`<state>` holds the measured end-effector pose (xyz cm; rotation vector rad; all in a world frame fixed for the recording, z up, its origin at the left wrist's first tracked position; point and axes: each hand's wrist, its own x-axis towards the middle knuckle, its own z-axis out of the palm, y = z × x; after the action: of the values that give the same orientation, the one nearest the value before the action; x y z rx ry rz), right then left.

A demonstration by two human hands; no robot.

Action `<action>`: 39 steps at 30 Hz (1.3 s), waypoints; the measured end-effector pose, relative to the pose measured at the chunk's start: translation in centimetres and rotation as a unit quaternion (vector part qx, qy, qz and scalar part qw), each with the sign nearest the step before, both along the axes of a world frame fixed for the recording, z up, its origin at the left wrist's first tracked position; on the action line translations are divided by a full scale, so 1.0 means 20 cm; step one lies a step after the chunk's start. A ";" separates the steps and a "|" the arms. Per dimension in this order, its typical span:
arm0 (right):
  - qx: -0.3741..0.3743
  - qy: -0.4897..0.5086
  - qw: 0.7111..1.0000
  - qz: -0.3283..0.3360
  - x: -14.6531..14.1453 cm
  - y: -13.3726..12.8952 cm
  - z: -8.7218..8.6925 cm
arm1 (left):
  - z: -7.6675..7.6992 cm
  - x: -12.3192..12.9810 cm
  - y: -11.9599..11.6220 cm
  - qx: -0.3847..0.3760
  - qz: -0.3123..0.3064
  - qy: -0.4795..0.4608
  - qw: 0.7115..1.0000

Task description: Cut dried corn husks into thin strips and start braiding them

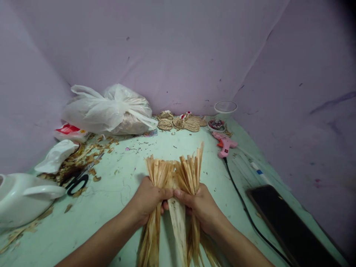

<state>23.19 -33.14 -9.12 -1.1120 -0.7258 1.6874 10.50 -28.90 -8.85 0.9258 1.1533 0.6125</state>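
Observation:
Low in the middle of the head view, my left hand [151, 200] and my right hand [200, 205] are closed around dried, straw-coloured leaf strips [160, 172]. The thumbs meet near the centre, over one broad pale strip [178, 226]. On either side of it, narrower strips fan out above the fists and hang down below them. The cut upper ends stand uneven, tallest on the right. Most of the fingers are hidden behind the strips.
At left lie scissors [79, 181], leaf scraps [91, 152] and a white plastic pitcher [25, 200]. Behind are a white plastic bag [111, 111] and woven pieces [189, 122]. On the right are a pink glue gun [226, 144], its black cord [240, 198] and a dark phone [289, 222].

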 end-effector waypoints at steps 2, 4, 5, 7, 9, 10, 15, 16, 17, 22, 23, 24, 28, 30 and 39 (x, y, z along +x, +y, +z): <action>-0.003 0.019 1.000 0.009 0.00 0.00 0.00 | 0.00 0.00 0.00 0.005 -0.002 -0.004 1.000; -0.002 0.032 0.999 0.017 0.00 0.00 0.00 | 0.00 0.00 0.00 0.005 0.003 -0.013 1.000; 0.001 0.039 0.999 0.023 0.00 0.00 0.00 | 0.00 0.00 0.00 0.000 0.004 -0.026 1.000; 0.008 0.059 0.997 0.038 0.00 0.00 -0.01 | 0.00 0.00 0.00 -0.021 -0.001 -0.066 0.998; 0.011 0.083 0.995 0.050 0.01 0.00 -0.01 | -0.01 -0.01 0.00 -0.049 -0.010 -0.110 0.993; 0.009 0.097 0.994 0.054 0.01 0.00 -0.02 | -0.02 -0.01 0.01 -0.063 -0.015 -0.127 0.990; 0.003 0.160 0.987 0.031 0.02 0.00 -0.02 | -0.03 -0.03 0.03 -0.071 0.007 -0.159 0.985; 0.003 0.165 0.986 0.018 0.02 0.00 -0.02 | -0.02 -0.03 0.04 -0.065 0.019 -0.159 0.985; 0.001 0.167 0.986 0.004 0.03 0.01 -0.02 | -0.02 -0.04 0.05 -0.063 0.030 -0.158 0.985; -0.073 0.213 0.973 -0.056 0.12 0.05 0.00 | 0.03 -0.08 0.11 -0.114 0.046 -0.179 0.976; -0.086 0.229 0.969 -0.038 0.15 0.06 0.02 | 0.04 -0.10 0.12 -0.121 0.049 -0.183 0.974; -0.093 0.241 0.966 -0.009 0.18 0.06 0.04 | 0.05 -0.11 0.14 -0.123 0.054 -0.182 0.974; -0.058 0.279 0.955 0.081 0.36 0.03 0.10 | 0.08 -0.15 0.19 -0.089 0.079 -0.109 0.987; 0.001 0.333 0.936 0.114 0.43 0.00 0.12 | 0.09 -0.17 0.21 -0.076 0.085 -0.090 0.989; -0.039 0.108 0.993 -0.022 0.17 0.01 0.05 | 0.04 -0.07 0.08 -0.052 0.045 -0.063 0.996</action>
<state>26.51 -32.87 -8.14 -0.9717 -0.4992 1.7768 9.15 -27.23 -8.02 0.7386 1.1071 0.6692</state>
